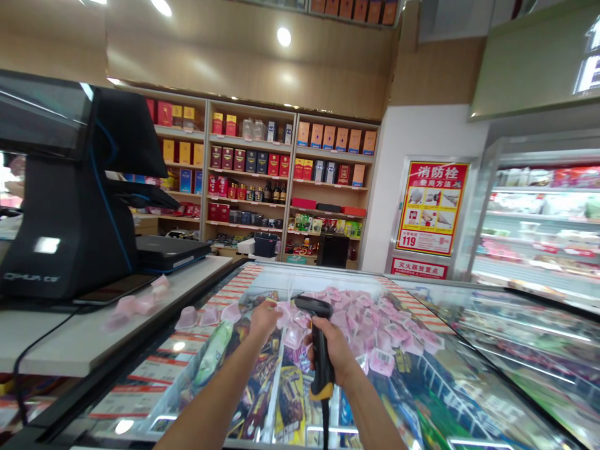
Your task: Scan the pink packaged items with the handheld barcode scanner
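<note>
My right hand [336, 350] grips a black and yellow barcode scanner [320, 356] by its handle, head up, with its cable hanging down. Left of it, my left hand [265, 319] is closed in a pinch on a small pink plastic cup [284, 314], just beside the scanner's head. Many similar pink cups [363, 319], several with white barcode labels, lie heaped on the glass top of the freezer [225, 400] behind and right of the scanner. A few more cups [210, 315] stand in a row to the left of my left hand.
On the left, a white counter [65, 344] carries a black checkout terminal [70, 219] and several loose pink cups [138, 305]. Wrapped frozen goods show through the freezer glass. Shelves of boxed goods [248, 162] stand behind, and a lit refrigerated case [544, 212] at the right.
</note>
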The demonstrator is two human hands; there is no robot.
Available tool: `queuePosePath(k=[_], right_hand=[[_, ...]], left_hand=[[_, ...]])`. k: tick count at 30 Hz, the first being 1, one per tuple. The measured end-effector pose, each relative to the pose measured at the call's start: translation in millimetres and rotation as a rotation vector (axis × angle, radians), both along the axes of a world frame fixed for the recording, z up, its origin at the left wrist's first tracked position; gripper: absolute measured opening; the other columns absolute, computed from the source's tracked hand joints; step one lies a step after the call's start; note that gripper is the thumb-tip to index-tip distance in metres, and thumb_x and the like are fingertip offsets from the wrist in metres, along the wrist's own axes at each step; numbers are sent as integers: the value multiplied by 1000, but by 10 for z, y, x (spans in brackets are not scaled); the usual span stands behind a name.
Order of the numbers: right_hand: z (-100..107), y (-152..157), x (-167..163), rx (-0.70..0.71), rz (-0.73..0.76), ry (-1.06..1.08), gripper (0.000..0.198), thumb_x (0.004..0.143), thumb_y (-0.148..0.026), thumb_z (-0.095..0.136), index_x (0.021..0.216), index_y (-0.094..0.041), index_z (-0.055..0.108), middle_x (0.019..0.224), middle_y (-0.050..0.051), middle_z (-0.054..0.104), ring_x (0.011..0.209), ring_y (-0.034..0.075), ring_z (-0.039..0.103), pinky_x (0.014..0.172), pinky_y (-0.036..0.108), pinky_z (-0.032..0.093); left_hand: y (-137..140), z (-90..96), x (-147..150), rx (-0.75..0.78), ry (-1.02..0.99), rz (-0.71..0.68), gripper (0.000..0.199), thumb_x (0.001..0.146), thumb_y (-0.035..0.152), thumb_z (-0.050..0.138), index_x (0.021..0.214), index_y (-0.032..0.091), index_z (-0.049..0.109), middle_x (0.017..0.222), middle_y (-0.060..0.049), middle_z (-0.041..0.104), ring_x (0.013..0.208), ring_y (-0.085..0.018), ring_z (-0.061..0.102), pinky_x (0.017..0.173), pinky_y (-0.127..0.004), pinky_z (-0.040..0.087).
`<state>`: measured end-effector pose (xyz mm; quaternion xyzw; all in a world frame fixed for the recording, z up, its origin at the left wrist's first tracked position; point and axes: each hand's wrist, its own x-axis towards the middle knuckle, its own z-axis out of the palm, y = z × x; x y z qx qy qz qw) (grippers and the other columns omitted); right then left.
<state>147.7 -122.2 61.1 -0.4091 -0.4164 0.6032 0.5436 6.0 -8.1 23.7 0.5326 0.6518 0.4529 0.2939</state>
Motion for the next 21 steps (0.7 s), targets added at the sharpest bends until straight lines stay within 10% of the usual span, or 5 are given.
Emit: queuePosePath(k=[21], right_hand=[[22, -89, -304, -34, 60, -43, 25, 65, -40, 45, 73, -16, 43, 48, -4, 52, 27, 8, 42, 26, 20, 34]], left_hand=[[73, -132, -928, 45, 496, 195, 35, 76, 30, 45, 106, 13, 45, 110, -9, 50, 99, -19, 48, 83, -40, 37]])
